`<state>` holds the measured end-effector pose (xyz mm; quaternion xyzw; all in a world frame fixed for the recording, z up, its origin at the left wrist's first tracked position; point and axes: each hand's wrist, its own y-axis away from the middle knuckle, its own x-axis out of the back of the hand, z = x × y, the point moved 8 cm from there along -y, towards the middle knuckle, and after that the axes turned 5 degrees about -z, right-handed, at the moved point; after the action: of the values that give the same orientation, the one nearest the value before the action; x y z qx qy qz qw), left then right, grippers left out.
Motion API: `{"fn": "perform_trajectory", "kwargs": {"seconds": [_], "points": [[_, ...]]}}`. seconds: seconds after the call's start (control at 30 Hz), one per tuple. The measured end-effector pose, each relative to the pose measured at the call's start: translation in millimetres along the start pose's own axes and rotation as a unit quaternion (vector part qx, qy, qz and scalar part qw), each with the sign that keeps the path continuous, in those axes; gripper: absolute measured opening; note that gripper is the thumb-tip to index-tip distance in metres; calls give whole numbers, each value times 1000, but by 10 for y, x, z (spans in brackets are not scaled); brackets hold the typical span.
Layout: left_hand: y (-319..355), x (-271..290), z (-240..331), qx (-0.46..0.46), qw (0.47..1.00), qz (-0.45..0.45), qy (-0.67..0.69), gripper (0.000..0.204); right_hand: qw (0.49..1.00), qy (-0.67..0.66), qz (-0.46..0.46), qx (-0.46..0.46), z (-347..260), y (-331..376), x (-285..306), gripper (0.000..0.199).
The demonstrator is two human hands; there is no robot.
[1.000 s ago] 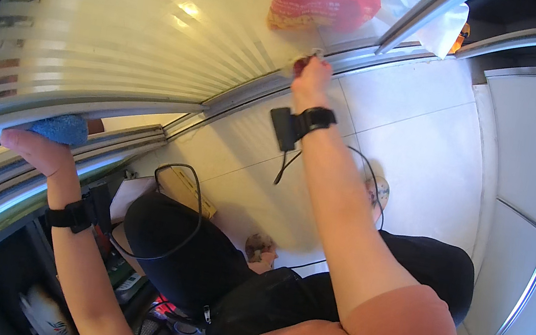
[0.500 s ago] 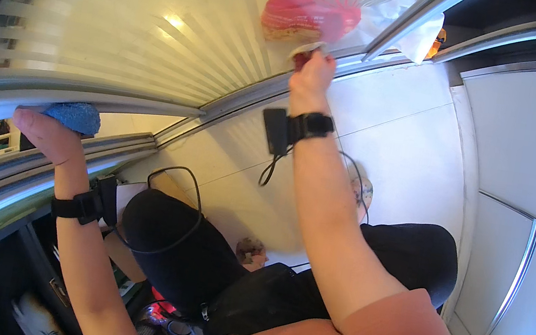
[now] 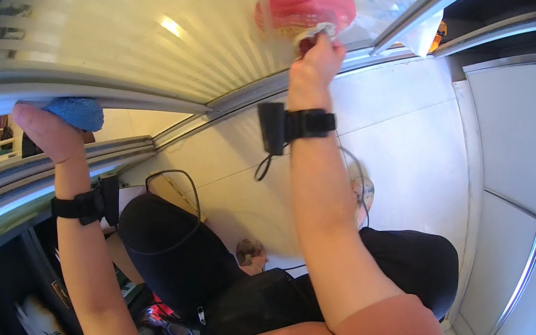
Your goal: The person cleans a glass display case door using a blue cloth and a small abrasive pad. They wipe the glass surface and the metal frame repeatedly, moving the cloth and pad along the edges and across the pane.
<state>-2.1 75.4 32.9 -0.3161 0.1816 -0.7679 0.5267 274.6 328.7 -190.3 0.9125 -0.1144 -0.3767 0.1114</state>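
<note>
My left hand (image 3: pixel 50 132) is closed around a blue fuzzy cloth (image 3: pixel 77 113) at the metal frame (image 3: pixel 8 93) of a sliding glass door. In my right hand (image 3: pixel 316 68) is a bunched dark red and whitish cloth (image 3: pixel 309 42), at the striped glass panel (image 3: pixel 185 25) near its lower right part. My right fingers are closed on it, partly hidden behind the hand. Both wrists wear black straps with small black boxes, and thin cables run from them.
Behind the glass sit a pink bag (image 3: pixel 308 2) and a white plastic bag (image 3: pixel 398 21). Metal floor tracks (image 3: pixel 243 102) run below the door. White cabinets (image 3: pixel 526 135) stand at right. My knees are bent over the tiled floor (image 3: pixel 403 132), with a cable (image 3: pixel 197 205) looping by the left knee.
My right hand has moved slightly up and away along the glass, and more of the whitish part of its cloth shows. My left hand stays nearly in place.
</note>
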Motion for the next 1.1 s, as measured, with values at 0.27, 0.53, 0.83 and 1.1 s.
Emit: {"fn": "perform_trajectory", "kwargs": {"seconds": [0.27, 0.53, 0.83, 1.1], "points": [[-9, -88, 65, -10, 999, -10, 35, 55, 939, 299, -166, 40, 925, 1467, -470, 17], [-30, 13, -23, -38, 998, 10, -44, 41, 994, -61, -85, 7, -247, 248, -362, 9], [-40, -64, 48, -42, 998, -18, -45, 43, 940, 276, -199, 9, 1137, 1483, -440, 13], [-51, -40, 14, -58, 998, -7, -25, 39, 950, 49, -70, -301, 1472, 917, 128, 15]]}}
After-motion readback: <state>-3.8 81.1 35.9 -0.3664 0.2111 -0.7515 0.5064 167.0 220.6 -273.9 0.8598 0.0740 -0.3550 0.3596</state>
